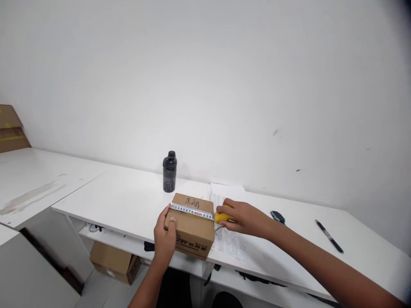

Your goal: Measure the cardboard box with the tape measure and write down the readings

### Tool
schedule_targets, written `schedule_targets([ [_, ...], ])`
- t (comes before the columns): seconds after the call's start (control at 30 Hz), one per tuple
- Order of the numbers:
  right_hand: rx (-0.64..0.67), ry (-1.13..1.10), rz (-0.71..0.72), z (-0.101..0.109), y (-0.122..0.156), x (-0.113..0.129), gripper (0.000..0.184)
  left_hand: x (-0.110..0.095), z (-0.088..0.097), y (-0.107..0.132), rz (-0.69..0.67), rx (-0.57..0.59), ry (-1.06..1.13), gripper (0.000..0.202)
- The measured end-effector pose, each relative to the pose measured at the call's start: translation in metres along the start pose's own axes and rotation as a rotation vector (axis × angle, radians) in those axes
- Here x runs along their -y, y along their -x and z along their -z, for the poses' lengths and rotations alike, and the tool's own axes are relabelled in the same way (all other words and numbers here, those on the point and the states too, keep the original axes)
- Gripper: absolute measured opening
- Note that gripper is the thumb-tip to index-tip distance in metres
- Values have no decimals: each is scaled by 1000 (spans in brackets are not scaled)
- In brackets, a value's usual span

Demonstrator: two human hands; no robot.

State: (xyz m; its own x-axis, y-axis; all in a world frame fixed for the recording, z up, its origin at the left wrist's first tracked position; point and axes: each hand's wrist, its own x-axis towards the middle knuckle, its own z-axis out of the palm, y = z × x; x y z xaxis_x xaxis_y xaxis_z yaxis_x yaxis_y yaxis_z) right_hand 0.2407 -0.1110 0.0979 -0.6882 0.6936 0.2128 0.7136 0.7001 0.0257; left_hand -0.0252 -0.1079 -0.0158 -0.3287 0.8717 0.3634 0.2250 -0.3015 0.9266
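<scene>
A small brown cardboard box [189, 229] with handwriting on its top sits at the front edge of the white table. My left hand [165, 231] grips its left end, thumb on top and fingers around the side. Across the top of the box lies the pulled-out blade of a tape measure [221, 214], its numbers facing up. My right hand [236, 217] is closed around the yellow case at the box's right end. The blade's tip is at the left edge, by my left fingers.
Behind the box stands a dark water bottle [169, 173]. Written paper sheets [236, 248] lie under my right forearm. To the right are a small dark teal object [278, 217] and a black pen [329, 236]. Another cardboard box [111, 261] is below the table, and one [13, 130] stands far left.
</scene>
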Motion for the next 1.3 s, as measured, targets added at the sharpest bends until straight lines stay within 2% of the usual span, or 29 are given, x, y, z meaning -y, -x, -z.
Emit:
schedule_targets([
  [0.13,-27,43,-12,-6,19,-5,23,0,-1,-2,-8,-4,-19,44],
  [0.33,-64,-93,-10,-4,1,-5,27,0,-2,-4,-7,-24,-32,43],
  [0.53,-121,-154,48,-4,-40,4,30,-1,-2,-3,-5,-18,-28,44],
  [0.77,-212,-64,180,-22,-115,44,34,-1,-3,-4,40,-12,-38,44],
  [0.93,-184,-29,238,-16,-151,51,36,-2,-4,-2,68,-63,10,46],
  [1.03,-279,-124,187,0,-149,42,38,-5,-4,2,52,-54,5,44],
  [1.17,-481,-339,-39,18,-120,13,50,-5,-5,4,20,-43,-8,42],
  [1.23,-525,-400,-191,15,-98,-5,56,-3,-5,3,-57,-52,-12,40],
  [1.3,-542,-447,-360,4,-72,-23,60,-2,-6,1,-152,-66,-28,37],
])
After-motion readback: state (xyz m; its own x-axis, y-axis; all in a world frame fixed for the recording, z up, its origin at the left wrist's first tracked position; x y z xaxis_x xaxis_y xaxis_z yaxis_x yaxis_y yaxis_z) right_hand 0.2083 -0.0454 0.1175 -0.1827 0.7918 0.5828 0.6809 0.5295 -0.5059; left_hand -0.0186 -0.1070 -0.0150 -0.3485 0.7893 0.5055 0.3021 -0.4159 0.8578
